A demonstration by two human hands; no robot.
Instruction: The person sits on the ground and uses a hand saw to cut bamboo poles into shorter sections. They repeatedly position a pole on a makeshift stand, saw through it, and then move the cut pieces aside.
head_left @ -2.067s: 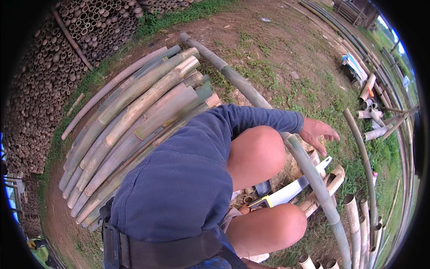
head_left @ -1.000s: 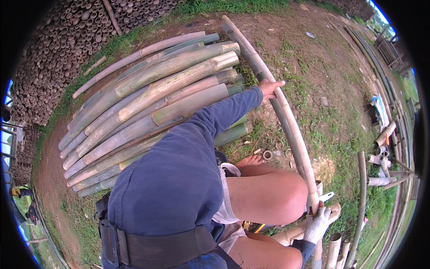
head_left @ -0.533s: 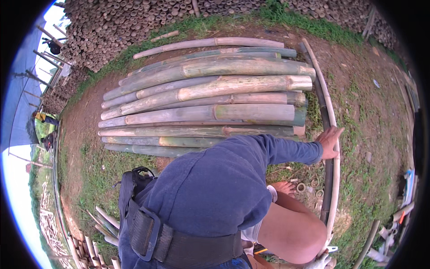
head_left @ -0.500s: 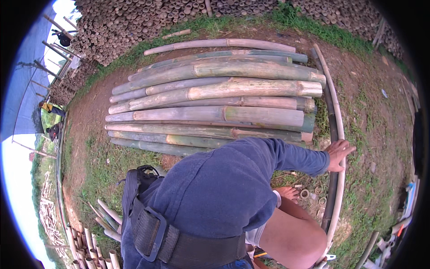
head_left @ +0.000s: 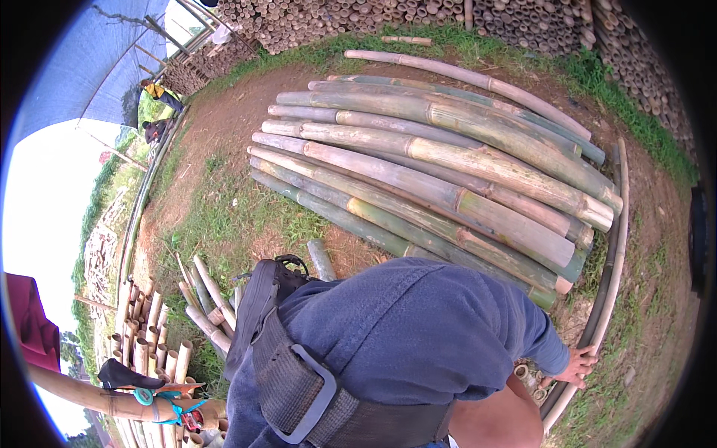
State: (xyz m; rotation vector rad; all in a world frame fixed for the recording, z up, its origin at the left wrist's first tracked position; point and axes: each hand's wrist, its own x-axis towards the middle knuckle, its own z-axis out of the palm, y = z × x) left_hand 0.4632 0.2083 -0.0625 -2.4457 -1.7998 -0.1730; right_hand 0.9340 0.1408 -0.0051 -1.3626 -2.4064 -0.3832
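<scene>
Bamboo is the material throughout: your right hand [head_left: 579, 364] rests at the lower right of the frame, fingers spread flat against a long thin pole [head_left: 609, 284] that curves along the right edge on the ground. Whether the fingers wrap it cannot be told. Your left hand is not visible. A pile of thick bamboo culms [head_left: 441, 172] lies at centre, just left of the pole. Short cut bamboo pieces [head_left: 160, 336] stand at lower left.

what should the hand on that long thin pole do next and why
Probably close the fingers round the pole for a firm grip. The hand lies on its lower stretch with fingers spread, seemingly not wrapped round it; the pole lies on the ground beside the bamboo stack.
</scene>
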